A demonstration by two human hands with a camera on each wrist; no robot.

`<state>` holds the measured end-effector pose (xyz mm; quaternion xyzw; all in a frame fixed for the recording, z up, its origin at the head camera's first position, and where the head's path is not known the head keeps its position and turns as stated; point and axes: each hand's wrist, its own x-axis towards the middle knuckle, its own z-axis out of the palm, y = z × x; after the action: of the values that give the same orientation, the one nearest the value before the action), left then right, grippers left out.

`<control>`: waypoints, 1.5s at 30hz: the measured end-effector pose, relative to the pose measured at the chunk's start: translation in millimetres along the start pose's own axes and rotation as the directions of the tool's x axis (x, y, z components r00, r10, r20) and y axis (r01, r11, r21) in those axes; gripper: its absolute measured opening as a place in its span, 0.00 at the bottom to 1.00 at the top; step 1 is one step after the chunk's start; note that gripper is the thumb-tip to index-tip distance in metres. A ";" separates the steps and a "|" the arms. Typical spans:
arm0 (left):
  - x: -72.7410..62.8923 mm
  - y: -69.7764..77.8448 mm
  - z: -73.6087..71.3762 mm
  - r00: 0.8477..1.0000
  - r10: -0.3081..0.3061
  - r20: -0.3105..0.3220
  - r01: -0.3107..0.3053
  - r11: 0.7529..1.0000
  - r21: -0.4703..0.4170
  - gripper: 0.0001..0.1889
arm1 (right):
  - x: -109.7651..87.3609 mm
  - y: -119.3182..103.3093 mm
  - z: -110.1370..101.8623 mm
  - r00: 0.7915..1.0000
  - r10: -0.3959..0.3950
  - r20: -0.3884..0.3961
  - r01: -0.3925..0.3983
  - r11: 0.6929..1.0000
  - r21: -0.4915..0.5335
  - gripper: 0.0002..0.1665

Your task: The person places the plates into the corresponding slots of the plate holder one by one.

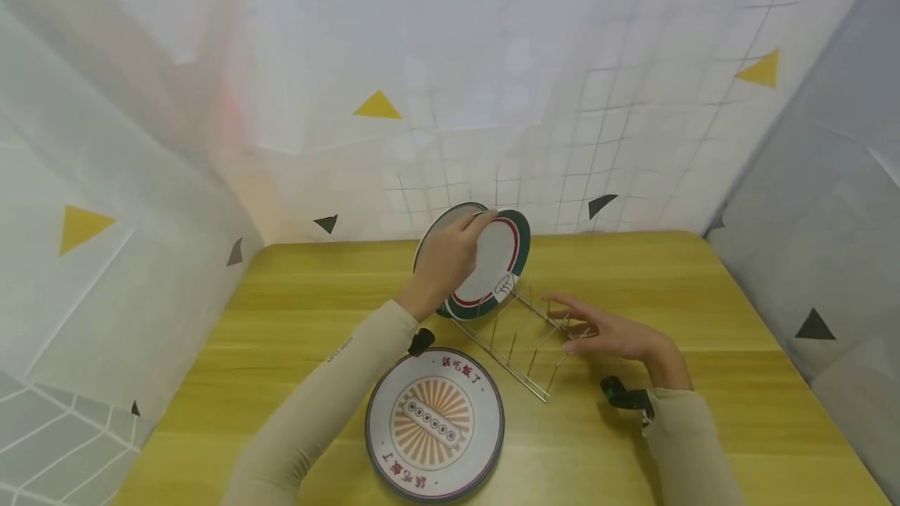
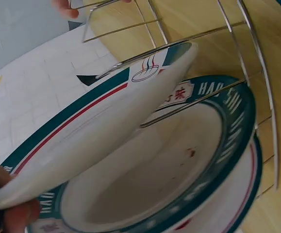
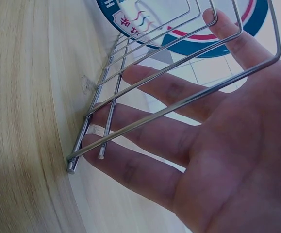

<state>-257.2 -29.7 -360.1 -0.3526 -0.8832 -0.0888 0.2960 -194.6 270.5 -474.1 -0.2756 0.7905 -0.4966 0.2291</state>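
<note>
My left hand point(image 1: 444, 262) pinches the rim of a white plate point(image 1: 487, 260) with a green border and red ring. In the left wrist view, thumb and finger grip this tilted plate point(image 2: 89, 141) at its lower-left edge. Beside it a second green-bordered plate point(image 2: 239, 114) leans among the wires, with another plate point(image 2: 249, 194) partly hidden behind it. The metal wire rack point(image 1: 520, 378) sits on the table. At the rack's right end is my right hand point(image 1: 619, 334). Its spread, fairly straight fingers point(image 3: 172, 92) lie along the wires in the right wrist view.
A large white plate point(image 1: 434, 424) with an orange sunburst print lies flat in front of the rack, near the left forearm. The yellow wood-grain table point(image 1: 316, 287) ends at a pale wall sheet point(image 1: 492, 100) with coloured triangles. Black wrist mounts sit on both sleeves.
</note>
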 end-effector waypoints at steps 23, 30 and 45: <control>-31.8 3.4 21.1 0.997 -0.078 0.031 0.075 0.993 0.090 0.28 | 1.3 0.8 -1.2 0.999 0.047 0.001 -0.047 0.999 0.014 0.46; -43.8 5.6 -2.6 0.995 -0.098 0.007 0.098 0.994 0.053 0.26 | 1.9 2.5 -1.5 0.999 0.035 0.004 -0.036 0.999 0.019 0.46; -70.8 36.2 -83.3 0.906 0.209 -0.367 -0.261 0.961 -0.095 0.08 | 4.9 -1.2 -0.5 1.000 0.004 0.006 -0.004 1.000 0.014 0.46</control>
<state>-153.6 -73.9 -336.1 -0.4551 -0.7579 -0.1771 0.4326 -198.3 267.2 -473.2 -0.2738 0.7869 -0.5009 0.2343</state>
